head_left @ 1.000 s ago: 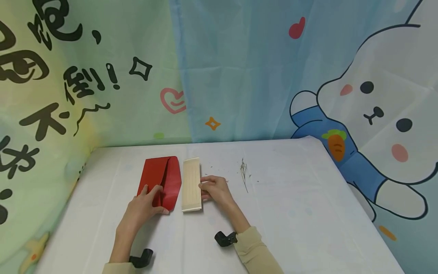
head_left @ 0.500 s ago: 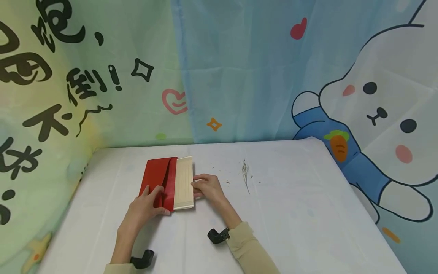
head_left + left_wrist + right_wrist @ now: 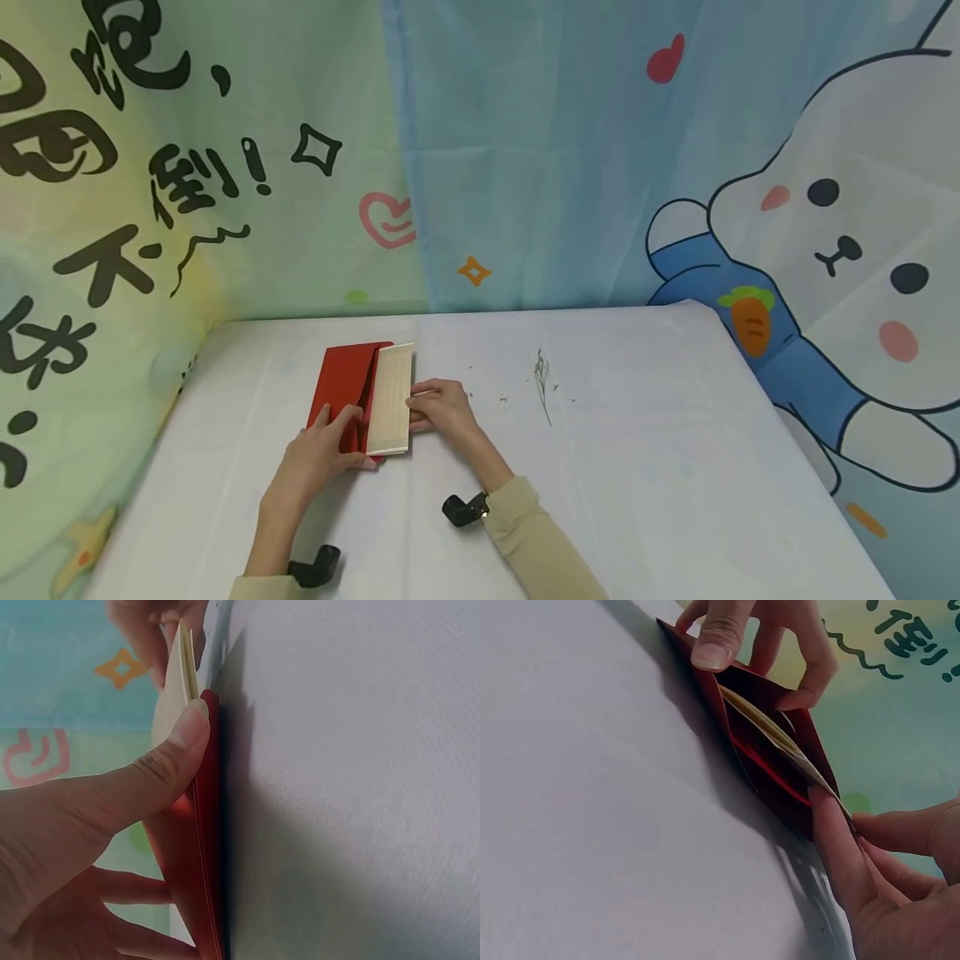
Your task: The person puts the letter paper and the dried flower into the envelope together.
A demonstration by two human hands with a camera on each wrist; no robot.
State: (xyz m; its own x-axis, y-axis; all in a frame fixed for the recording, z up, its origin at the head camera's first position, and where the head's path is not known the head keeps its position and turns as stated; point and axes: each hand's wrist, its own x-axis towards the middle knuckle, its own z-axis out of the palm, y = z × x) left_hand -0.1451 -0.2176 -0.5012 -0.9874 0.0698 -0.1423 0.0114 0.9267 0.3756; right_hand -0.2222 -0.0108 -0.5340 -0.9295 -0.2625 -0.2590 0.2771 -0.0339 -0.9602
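A red envelope point(image 3: 343, 377) lies on the white-covered table with its mouth facing right. My left hand point(image 3: 318, 454) grips its near side, the thumb at the near edge and the fingers over the top face. A folded cream sheet of paper point(image 3: 391, 400) stands partly inside the mouth. At the paper's right edge, my right hand point(image 3: 444, 410) pinches it between thumb and fingers. In the right wrist view the envelope point(image 3: 821, 750) gapes around the paper point(image 3: 769, 729), and the left fingers are at its upper wall. The paper's inner end is hidden.
A small dried sprig point(image 3: 541, 385) lies on the table to the right of the hands, with tiny crumbs around it. A printed cloth backdrop point(image 3: 525, 167) hangs behind the table's far edge. Both wrists wear black cameras point(image 3: 315, 567).
The right hand has moved left with the folded paper, from beside the envelope to partly inside its mouth. The left hand has stayed on the envelope.
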